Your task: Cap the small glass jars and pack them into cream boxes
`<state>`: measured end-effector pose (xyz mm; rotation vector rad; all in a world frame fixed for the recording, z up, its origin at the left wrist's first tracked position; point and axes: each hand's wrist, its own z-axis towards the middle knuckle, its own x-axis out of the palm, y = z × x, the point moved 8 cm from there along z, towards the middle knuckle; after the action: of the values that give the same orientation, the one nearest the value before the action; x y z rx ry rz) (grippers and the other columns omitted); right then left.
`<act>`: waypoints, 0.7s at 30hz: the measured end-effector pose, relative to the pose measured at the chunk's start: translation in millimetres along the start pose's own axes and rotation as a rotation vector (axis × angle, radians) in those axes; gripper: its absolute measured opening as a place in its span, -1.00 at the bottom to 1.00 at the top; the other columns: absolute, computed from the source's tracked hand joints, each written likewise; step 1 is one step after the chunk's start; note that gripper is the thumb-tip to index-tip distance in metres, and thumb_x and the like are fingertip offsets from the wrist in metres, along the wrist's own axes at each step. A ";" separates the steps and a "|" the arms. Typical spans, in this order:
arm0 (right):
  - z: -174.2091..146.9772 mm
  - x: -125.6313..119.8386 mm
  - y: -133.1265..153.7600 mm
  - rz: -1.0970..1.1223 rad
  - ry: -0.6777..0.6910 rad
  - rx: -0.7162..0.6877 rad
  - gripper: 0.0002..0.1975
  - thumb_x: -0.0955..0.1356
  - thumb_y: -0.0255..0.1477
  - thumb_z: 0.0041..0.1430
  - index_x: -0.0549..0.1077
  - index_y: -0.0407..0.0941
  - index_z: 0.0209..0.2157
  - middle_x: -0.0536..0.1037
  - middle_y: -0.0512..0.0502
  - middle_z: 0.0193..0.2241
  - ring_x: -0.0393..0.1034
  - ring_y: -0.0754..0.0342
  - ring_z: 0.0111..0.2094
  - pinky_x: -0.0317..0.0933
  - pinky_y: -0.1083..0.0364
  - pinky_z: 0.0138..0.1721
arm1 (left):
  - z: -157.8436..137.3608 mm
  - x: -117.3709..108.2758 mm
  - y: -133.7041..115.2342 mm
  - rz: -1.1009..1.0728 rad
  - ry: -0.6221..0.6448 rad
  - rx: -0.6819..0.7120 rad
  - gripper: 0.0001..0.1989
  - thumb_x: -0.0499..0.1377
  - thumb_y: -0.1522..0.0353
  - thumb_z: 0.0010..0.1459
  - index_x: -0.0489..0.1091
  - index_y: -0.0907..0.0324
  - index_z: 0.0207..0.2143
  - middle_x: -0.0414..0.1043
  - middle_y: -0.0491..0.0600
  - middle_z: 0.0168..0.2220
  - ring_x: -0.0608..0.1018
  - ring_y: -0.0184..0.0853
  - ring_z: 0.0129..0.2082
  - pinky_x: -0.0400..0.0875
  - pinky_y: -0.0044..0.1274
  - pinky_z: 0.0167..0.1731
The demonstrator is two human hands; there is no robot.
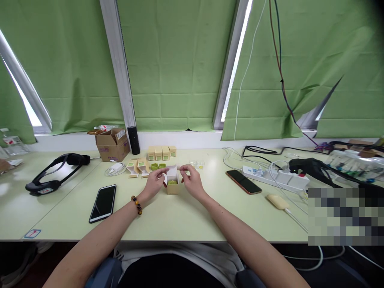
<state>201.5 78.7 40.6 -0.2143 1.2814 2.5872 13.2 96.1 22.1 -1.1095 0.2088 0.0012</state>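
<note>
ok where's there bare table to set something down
Bare table lies between the open box and the front edge, between the right hand and dark phone, and between the headset and white-edged phone. It is crowded around the power strip, and behind the open box, where small boxes stand.

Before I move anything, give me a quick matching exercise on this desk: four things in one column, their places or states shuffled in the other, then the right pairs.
Things
1. small open box
2. beaded bracelet
3. black cylinder
4. power strip

Places or states
A. standing upright beside the cardboard box
B. white, with plugs in it
C. between the left hand and the right hand
D. around the left wrist

Pairs: 1-C, 2-D, 3-A, 4-B
</note>
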 end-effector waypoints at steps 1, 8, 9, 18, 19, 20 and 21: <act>0.9 -1.2 -6.3 0.025 -0.012 0.041 -0.84 0.29 -0.29 0.31 0.44 -0.05 -0.20 0.52 -0.19 -0.14 0.43 -0.07 -0.14 0.43 0.05 -0.42 | 0.4 -1.2 0.9 0.003 -0.007 -0.001 -0.61 0.14 0.43 0.12 0.55 0.25 0.00 0.54 0.09 -0.11 0.56 -0.38 -0.42 0.59 -0.51 -0.48; 5.0 1.4 -41.8 0.132 0.027 0.236 -0.74 0.39 -0.21 0.10 0.43 -0.07 -0.23 0.51 -0.12 -0.29 0.42 -0.04 -0.23 0.37 0.13 -0.60 | 2.5 -9.8 2.4 0.028 -0.063 -0.003 -0.61 0.15 0.42 0.09 0.55 0.26 -0.02 0.56 0.07 -0.16 0.54 -0.38 -0.43 0.55 -0.54 -0.52; 4.6 4.3 -45.0 0.137 0.054 0.255 -0.73 0.40 -0.21 0.08 0.44 -0.07 -0.24 0.49 -0.09 -0.32 0.41 -0.01 -0.28 0.35 0.15 -0.62 | 2.5 -10.0 1.8 0.025 -0.065 -0.005 -0.62 0.15 0.42 0.09 0.55 0.26 -0.03 0.56 0.07 -0.17 0.54 -0.39 -0.45 0.54 -0.55 -0.53; -4.1 26.1 -52.0 0.160 0.206 0.335 -0.71 0.42 -0.17 0.08 0.40 -0.08 -0.31 0.47 -0.02 -0.42 0.40 0.08 -0.45 0.23 0.20 -0.66 | 2.0 -4.8 -0.7 -0.070 -0.041 -0.035 -0.70 0.16 0.36 0.11 0.44 0.22 -0.09 0.50 0.04 -0.19 0.48 -0.43 -0.49 0.45 -0.56 -0.54; -4.4 26.2 -51.0 0.159 0.208 0.335 -0.70 0.42 -0.16 0.08 0.40 -0.08 -0.30 0.47 -0.01 -0.42 0.40 0.08 -0.45 0.23 0.20 -0.65 | 1.8 -4.9 -0.9 -0.068 -0.045 -0.036 -0.70 0.18 0.37 0.09 0.40 0.21 -0.09 0.49 0.03 -0.19 0.48 -0.43 -0.48 0.43 -0.58 -0.55; -4.6 25.9 -50.0 0.159 0.207 0.335 -0.69 0.42 -0.14 0.08 0.40 -0.08 -0.30 0.47 -0.01 -0.41 0.40 0.08 -0.45 0.23 0.20 -0.65 | 1.6 -5.3 -0.8 -0.067 -0.051 -0.040 -0.68 0.20 0.37 0.08 0.36 0.19 -0.08 0.47 0.02 -0.20 0.48 -0.43 -0.47 0.42 -0.59 -0.55; -4.7 25.5 -49.3 0.159 0.206 0.334 -0.68 0.42 -0.13 0.09 0.39 -0.08 -0.30 0.47 -0.01 -0.41 0.40 0.08 -0.45 0.22 0.20 -0.65 | 1.4 -6.0 -0.5 -0.067 -0.059 -0.044 -0.65 0.22 0.37 0.07 0.32 0.17 -0.06 0.46 0.01 -0.20 0.47 -0.44 -0.46 0.41 -0.60 -0.54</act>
<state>191.0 107.7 -5.8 -0.3339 1.8485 2.4748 7.6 97.7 24.2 -1.1582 0.1190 -0.0211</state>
